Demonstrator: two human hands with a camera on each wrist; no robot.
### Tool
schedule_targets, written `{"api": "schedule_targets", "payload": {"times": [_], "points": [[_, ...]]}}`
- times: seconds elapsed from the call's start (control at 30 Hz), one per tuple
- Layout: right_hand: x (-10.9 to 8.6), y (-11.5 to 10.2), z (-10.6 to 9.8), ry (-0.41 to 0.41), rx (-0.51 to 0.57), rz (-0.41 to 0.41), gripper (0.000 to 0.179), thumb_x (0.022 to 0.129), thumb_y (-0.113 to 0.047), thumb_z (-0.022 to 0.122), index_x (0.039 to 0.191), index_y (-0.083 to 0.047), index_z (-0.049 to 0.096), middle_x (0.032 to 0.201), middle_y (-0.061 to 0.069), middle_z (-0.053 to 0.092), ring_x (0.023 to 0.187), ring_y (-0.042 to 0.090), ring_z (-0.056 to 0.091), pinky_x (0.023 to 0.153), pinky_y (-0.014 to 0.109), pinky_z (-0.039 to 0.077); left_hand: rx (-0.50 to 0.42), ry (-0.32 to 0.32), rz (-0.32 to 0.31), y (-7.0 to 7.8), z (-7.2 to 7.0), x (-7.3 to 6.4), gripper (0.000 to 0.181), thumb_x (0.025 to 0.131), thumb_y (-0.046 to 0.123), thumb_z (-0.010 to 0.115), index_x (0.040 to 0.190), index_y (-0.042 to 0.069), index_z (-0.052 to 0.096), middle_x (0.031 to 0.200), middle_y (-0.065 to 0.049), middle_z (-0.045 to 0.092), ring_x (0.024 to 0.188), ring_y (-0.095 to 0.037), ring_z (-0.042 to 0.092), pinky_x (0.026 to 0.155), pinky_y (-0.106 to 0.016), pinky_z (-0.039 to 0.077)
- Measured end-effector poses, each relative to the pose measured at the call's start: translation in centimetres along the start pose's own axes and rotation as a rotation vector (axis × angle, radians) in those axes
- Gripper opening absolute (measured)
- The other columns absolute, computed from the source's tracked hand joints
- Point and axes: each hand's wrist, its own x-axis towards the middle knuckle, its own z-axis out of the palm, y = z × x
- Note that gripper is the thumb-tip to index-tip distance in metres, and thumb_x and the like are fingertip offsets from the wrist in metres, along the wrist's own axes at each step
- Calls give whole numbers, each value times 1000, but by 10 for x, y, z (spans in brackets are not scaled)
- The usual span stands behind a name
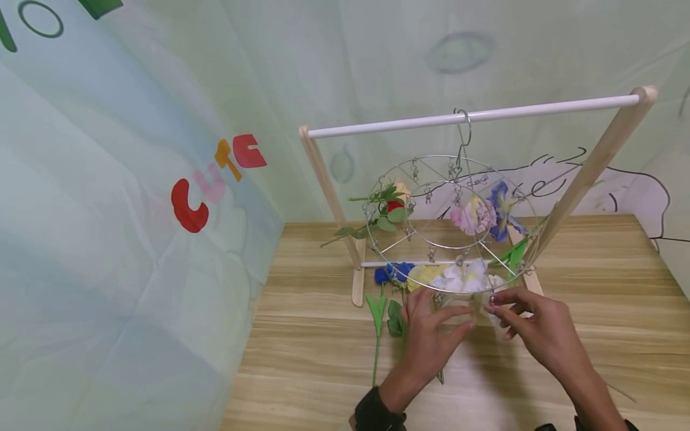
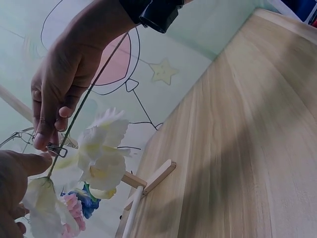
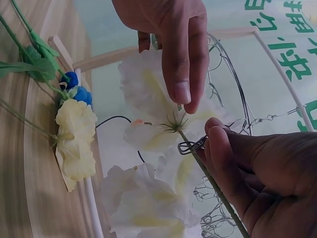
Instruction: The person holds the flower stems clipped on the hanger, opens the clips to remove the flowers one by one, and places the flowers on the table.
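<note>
A round wire clip hanger (image 1: 468,133) hangs by its hook from a rack's white rod. At its near rim my right hand (image 1: 539,323) pinches a small metal clip (image 3: 192,147) between thumb and fingertips. That clip sits across the green stem (image 3: 213,181) of a white flower (image 3: 171,116), just below the bloom, which points downward. To the left, my left hand (image 1: 431,338) has thumb and fingers spread apart, fingertips close by the bloom and partly in front of it. Another white flower (image 3: 148,203) is beside this one.
Pink (image 1: 474,215) and purple (image 1: 501,209) flowers and a leafy red one (image 1: 396,206) show on the hanger. Blue (image 1: 399,271) and yellow flowers (image 1: 424,275) lie on the wooden table (image 1: 307,335). The rack's wooden posts (image 1: 587,173) stand either side; printed cloth (image 1: 135,269) hangs behind and left.
</note>
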Motion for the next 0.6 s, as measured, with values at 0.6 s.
{"api": "schedule_targets", "payload": {"times": [0.6], "points": [[-2, -3, -1, -53, 57, 5, 11, 92, -11, 82, 103, -11, 79, 88, 6, 80, 52, 5, 65, 51, 26, 52, 137, 38, -17, 3, 9, 5, 22, 91, 38, 86, 112, 35, 83, 166, -4, 40, 143, -27, 28, 110, -52, 29]]}}
